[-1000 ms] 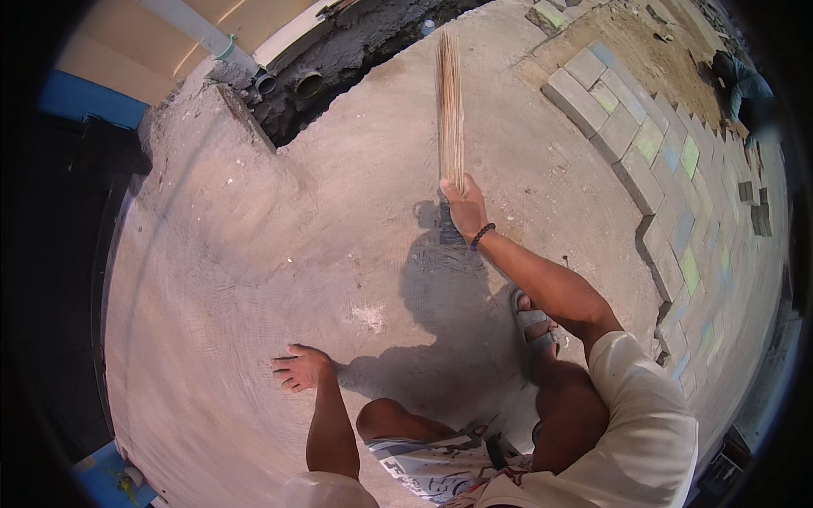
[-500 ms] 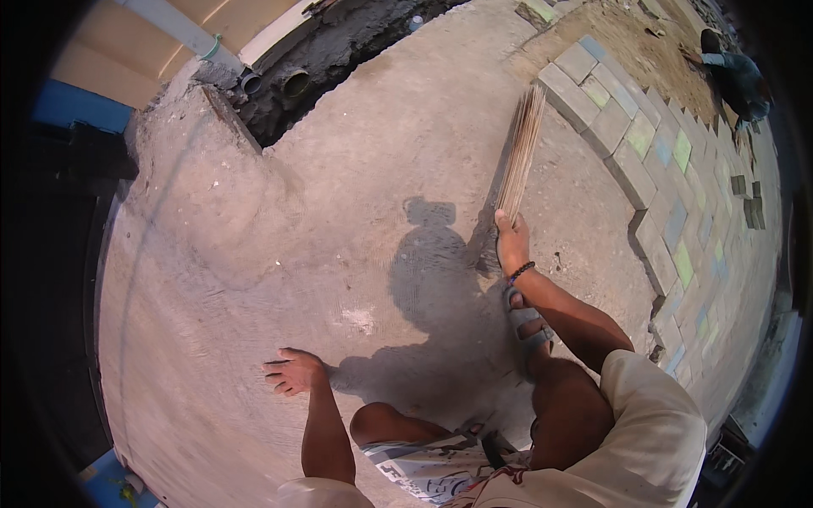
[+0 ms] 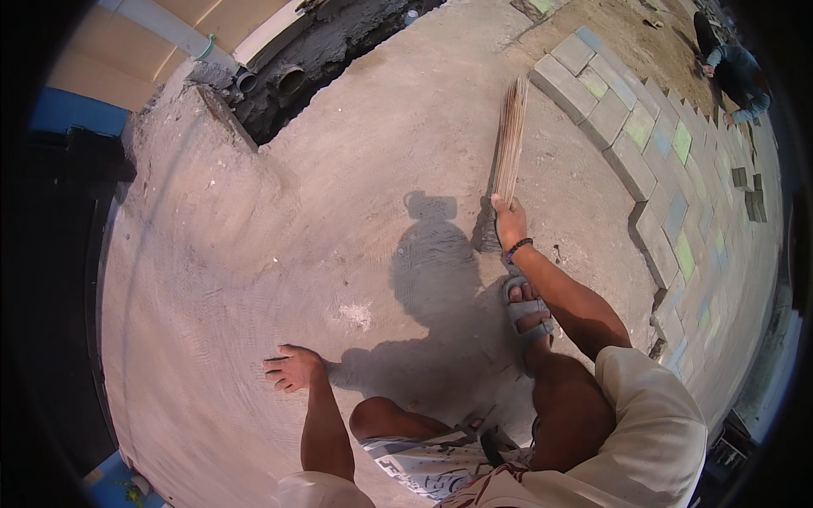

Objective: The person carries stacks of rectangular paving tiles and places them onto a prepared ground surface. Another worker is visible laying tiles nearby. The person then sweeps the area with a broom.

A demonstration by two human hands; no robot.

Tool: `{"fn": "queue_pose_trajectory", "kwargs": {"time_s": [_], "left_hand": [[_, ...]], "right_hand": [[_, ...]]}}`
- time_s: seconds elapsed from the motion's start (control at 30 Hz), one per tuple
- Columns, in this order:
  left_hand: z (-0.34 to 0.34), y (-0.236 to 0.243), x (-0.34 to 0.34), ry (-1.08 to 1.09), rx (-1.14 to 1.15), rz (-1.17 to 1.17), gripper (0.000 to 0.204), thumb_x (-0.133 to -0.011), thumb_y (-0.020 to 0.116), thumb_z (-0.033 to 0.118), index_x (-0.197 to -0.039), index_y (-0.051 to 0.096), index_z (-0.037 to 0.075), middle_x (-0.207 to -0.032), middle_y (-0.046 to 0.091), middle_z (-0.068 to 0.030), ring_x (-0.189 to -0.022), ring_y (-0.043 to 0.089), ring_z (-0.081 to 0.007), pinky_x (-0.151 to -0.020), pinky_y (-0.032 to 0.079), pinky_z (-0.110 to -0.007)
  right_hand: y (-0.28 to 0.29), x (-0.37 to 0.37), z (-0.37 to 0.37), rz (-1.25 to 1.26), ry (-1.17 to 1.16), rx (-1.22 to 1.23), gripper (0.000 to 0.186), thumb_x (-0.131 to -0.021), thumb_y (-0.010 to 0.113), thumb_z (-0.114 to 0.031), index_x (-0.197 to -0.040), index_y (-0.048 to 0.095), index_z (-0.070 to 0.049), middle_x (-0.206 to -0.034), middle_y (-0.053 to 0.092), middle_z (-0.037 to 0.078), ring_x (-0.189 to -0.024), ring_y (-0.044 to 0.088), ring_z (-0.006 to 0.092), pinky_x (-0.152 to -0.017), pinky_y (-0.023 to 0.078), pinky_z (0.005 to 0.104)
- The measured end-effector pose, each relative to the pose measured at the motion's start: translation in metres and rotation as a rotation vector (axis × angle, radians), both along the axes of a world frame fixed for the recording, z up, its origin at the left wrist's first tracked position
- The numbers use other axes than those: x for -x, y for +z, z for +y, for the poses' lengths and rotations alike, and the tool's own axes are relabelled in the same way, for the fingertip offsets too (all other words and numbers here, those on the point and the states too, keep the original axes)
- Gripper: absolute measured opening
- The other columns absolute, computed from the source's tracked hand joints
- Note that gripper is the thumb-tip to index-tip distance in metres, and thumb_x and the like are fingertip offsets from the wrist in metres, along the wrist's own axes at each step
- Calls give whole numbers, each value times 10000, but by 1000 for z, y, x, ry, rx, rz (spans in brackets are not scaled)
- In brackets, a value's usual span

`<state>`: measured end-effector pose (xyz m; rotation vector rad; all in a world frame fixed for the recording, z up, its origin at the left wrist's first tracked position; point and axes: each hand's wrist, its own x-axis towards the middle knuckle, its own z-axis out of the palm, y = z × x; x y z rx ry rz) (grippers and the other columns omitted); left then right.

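Observation:
My right hand (image 3: 511, 223) grips the near end of a stick broom (image 3: 511, 140), a bundle of thin brown sticks that points away from me. The bundle lies low over the grey concrete ground (image 3: 339, 203); whether its far tip touches cannot be told. A dark beaded bracelet (image 3: 519, 247) circles my right wrist, just above my sandalled foot (image 3: 528, 306). To the left, my left hand (image 3: 293, 368) rests palm down on or close to the concrete, fingers spread and holding nothing.
Stepped paving blocks (image 3: 622, 148), some green or blue, border the concrete at right. A broken trench (image 3: 275, 114) with pipe ends runs along the far-left wall. Another person (image 3: 737, 80) bends over bare soil at far right. A few loose blocks (image 3: 754, 203) lie on the paving.
The broom and my right hand have shifted slightly left and away from me. My left hand stays in place. The other person's arms have moved.

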<state>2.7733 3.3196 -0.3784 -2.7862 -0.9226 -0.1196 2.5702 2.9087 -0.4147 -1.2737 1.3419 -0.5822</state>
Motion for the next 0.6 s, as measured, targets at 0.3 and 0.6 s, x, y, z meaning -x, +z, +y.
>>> {"fn": "queue_pose_trajectory", "kwargs": {"time_s": [0.3, 0.6], "left_hand": [[-12, 0, 5, -12, 28, 28, 664, -899, 214, 545, -1403, 163, 117, -1429, 168, -198, -1250, 214, -487, -989, 226, -545], [1, 1, 3, -22, 41, -20, 670, -896, 220, 551, -1397, 177, 108, -1421, 188, -194, -1212, 269, -466, -961, 251, -546]], "right_hand": [[35, -32, 19, 113, 472, 81, 419, -830, 564, -323, -1056, 543, 29, -825, 600, 120, -788, 567, 223, -727, 440, 330], [31, 100, 35, 144, 235, 66, 404, -844, 563, -317, -1045, 544, 32, -813, 597, 99, -762, 558, 179, -701, 445, 314]]}}
